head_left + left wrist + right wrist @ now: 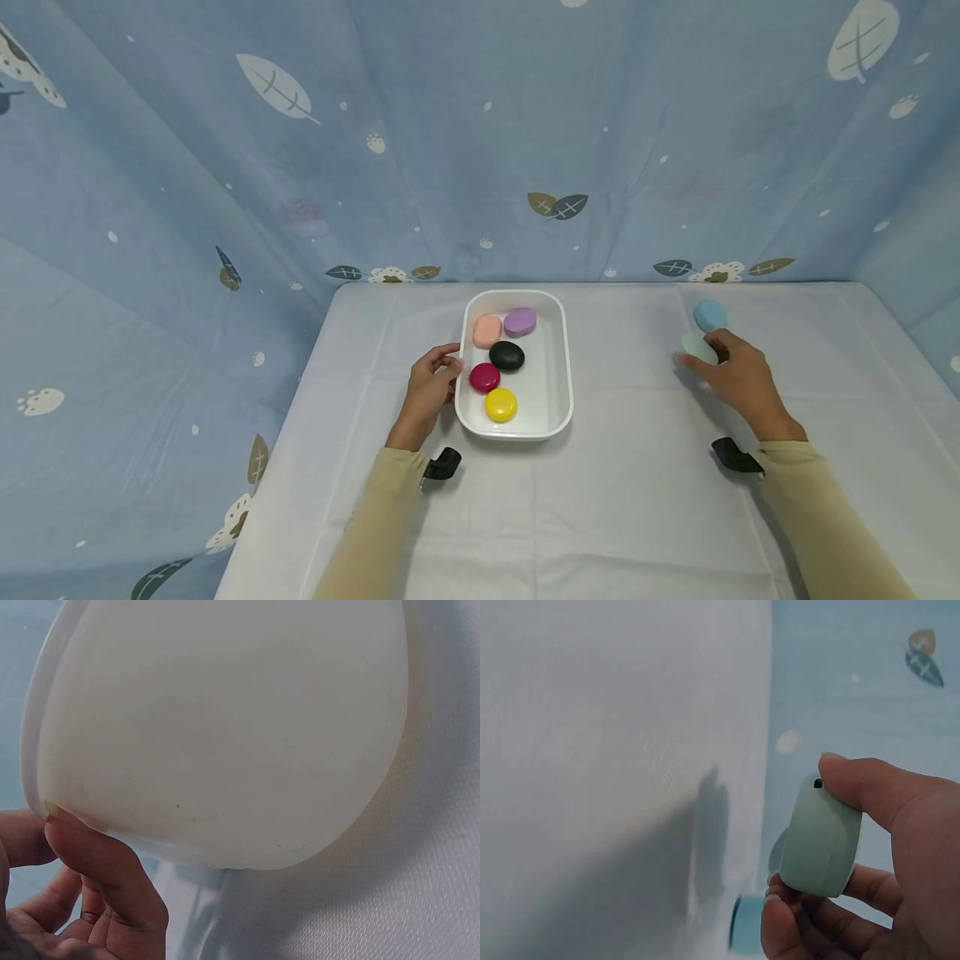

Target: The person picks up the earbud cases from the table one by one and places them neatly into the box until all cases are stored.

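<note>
Near the back right of the table, my right hand [738,379] pinches a pale green rounded piece [697,348] between thumb and fingers. A small dark square mark shows at one end of this green piece [821,836] in the right wrist view. Just behind it lies a light blue rounded piece [710,315]. My left hand [429,392] grips the left rim of a white tray [551,367], thumb against its outer wall. Along the tray's left side sit a peach piece [487,331], a purple piece [520,322], a black one [507,356], a crimson one [484,377] and a yellow one [501,405].
A white cloth [622,500] covers the table. Blue curtains [465,150] with leaf prints hang behind it and at both sides. Black wrist devices [442,464] stick out inward from both sleeves over the cloth.
</note>
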A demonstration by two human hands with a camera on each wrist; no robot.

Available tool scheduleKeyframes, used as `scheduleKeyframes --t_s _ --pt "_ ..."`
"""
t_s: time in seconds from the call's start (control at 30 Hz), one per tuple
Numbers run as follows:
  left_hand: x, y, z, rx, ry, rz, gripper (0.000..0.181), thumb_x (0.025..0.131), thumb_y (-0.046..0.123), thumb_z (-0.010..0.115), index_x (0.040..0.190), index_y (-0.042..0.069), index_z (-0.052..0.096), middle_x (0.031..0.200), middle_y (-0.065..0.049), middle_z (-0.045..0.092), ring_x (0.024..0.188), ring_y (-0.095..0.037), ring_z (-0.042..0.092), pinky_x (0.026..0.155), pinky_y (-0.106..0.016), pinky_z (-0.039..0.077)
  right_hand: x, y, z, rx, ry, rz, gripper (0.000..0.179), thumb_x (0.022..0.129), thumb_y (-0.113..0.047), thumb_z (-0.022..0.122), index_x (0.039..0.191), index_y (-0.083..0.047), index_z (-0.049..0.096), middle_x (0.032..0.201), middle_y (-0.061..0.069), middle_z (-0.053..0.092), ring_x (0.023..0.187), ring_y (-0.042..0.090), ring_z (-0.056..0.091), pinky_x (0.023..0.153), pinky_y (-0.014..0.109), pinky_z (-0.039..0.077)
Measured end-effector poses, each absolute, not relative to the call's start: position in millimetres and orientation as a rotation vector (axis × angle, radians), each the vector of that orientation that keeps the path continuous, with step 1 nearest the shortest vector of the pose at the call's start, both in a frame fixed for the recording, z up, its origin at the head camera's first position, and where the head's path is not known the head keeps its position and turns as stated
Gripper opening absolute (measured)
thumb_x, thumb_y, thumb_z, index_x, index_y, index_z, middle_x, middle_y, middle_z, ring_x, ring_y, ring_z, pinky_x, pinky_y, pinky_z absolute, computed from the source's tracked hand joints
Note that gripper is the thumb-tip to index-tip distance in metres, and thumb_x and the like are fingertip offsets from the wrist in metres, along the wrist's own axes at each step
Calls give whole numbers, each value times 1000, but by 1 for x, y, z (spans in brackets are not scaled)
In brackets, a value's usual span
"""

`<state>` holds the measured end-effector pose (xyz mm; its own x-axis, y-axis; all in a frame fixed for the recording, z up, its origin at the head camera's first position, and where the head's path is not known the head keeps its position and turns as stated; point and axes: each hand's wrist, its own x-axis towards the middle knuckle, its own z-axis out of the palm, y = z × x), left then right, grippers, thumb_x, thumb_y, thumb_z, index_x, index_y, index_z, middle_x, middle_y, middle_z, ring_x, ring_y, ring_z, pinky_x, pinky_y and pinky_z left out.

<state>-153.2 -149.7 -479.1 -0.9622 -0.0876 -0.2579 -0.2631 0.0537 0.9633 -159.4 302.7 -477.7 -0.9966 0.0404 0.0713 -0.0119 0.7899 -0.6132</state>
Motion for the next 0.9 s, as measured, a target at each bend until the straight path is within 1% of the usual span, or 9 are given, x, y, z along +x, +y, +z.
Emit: scheduleKeyframes --t_s 0.17,0.23,0.3,0.37,0.43,0.5,0.57,0.63,0.9 --pt "-153 -150 -479 -372 2185 2039 36 106 10 61 142 7 63 111 -11 57 76 -18 56 58 -23 51 -159 285 -472 37 -2888 1069 55 98 -29 79 131 9 57 124 30 64 104 41 64 69 25 51" --pt "-153 -151 -480 -376 2182 2041 36 106 10 61 142 7 63 111 -11 57 75 -18 56 58 -23 51 -159 278 -469 65 -2885 1097 55 97 -26 80 133 9 57 125 32 63 104 44 65 69 23 52" --pt "-153 -151 -480 -380 2178 2041 36 106 11 62 141 7 63 112 -11 57 75 -18 56 58 -22 51 -158 272 -466 98 -2872 1113 54 97 -23 81 133 9 58 124 33 64 102 45 67 70 24 53" --pt "-153 -151 -480 -381 2176 2041 35 106 11 62 141 7 63 112 -11 57 74 -18 55 58 -22 51 -158 265 -464 130 -2859 1116 52 95 -19 82 132 9 59 123 33 65 103 45 67 74 31 58" --pt "-153 -151 -480 -381 2171 2045 35 106 10 62 141 7 63 112 -11 57 74 -18 55 58 -22 51 -157 258 -461 162 -2846 1120 51 94 -15 83 132 10 60 123 33 65 105 45 67 80 43 61" --pt "-153 -151 -480 -380 2169 2048 36 106 10 62 141 6 63 112 -11 57 74 -18 55 58 -22 51 -157 252 -458 191 -2836 1130 50 93 -11 83 132 11 60 125 32 64 110 46 65 86 54 59" --pt "-153 -151 -480 -378 2168 2050 35 106 10 62 141 6 64 112 -11 57 74 -18 55 58 -22 51 -157 246 -456 218 -2828 1147 51 92 -8 83 132 12 60 126 33 63 113 47 63 90 60 57" --pt "-153 -151 -480 -376 2167 2052 35 106 10 62 141 6 64 111 -11 57 74 -17 55 58 -21 51 -157 241 -453 242 -2820 1163 51 91 -5 82 133 12 60 128 32 62 116 48 62 91 62 56" --pt "-153 -151 -480 -374 2166 2054 35 106 10 63 140 6 63 111 -11 57 75 -18 55 58 -22 51 -156 225 -447 325 -2793 1192 53 90 -2 83 135 11 59 131 30 61 119 47 62 94 60 56"
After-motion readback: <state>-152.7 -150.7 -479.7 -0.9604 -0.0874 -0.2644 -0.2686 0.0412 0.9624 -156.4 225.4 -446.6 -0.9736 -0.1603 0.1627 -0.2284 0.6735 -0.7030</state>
